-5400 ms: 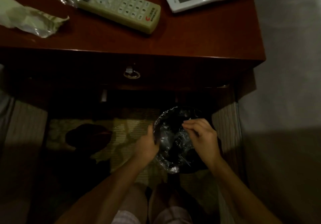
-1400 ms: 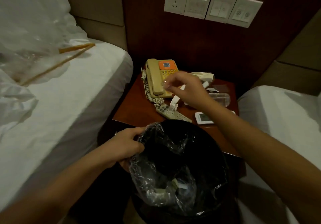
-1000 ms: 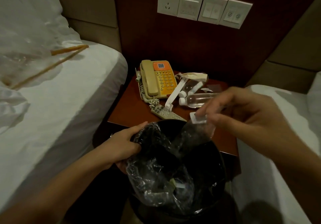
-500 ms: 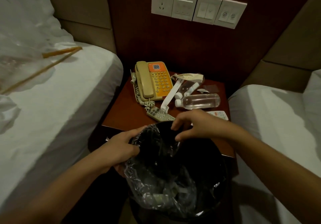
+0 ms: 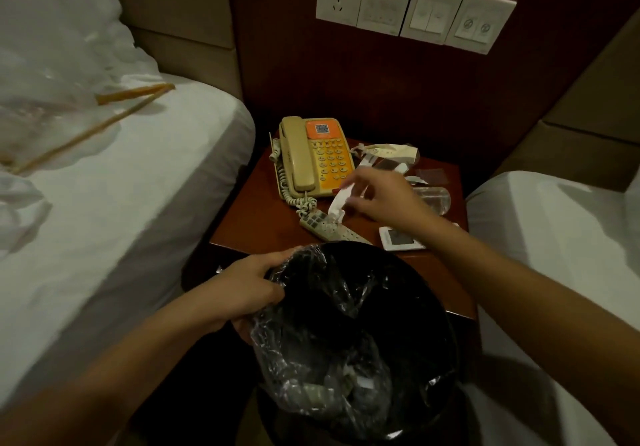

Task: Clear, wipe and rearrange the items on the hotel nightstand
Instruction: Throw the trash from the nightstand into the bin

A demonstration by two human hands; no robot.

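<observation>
My left hand (image 5: 249, 286) grips the rim and clear liner (image 5: 311, 341) of a black waste bin (image 5: 436, 300), held low in front of the wooden nightstand (image 5: 259, 217). My right hand (image 5: 384, 196) reaches over the nightstand with fingers apart, index and thumb on either side of a white paper strip (image 5: 337, 205). A beige and orange telephone (image 5: 311, 158) stands at the back left. A beige remote (image 5: 325, 225) and a white remote (image 5: 398, 237) lie near the front edge. A clear bottle (image 5: 434, 198) lies partly hidden behind my right hand.
Crumpled paper wrappers (image 5: 391, 153) and a clear plastic scrap (image 5: 431, 175) lie at the back of the nightstand. White beds flank it left (image 5: 121, 203) and right (image 5: 554, 237). Wooden sticks (image 5: 135, 94) rest on the left bed. A switch panel (image 5: 412, 9) is on the wall.
My right hand dropped a clear wrapper into the bin and has moved back up over the nightstand to the white strip. My left hand has kept its grip on the bin.
</observation>
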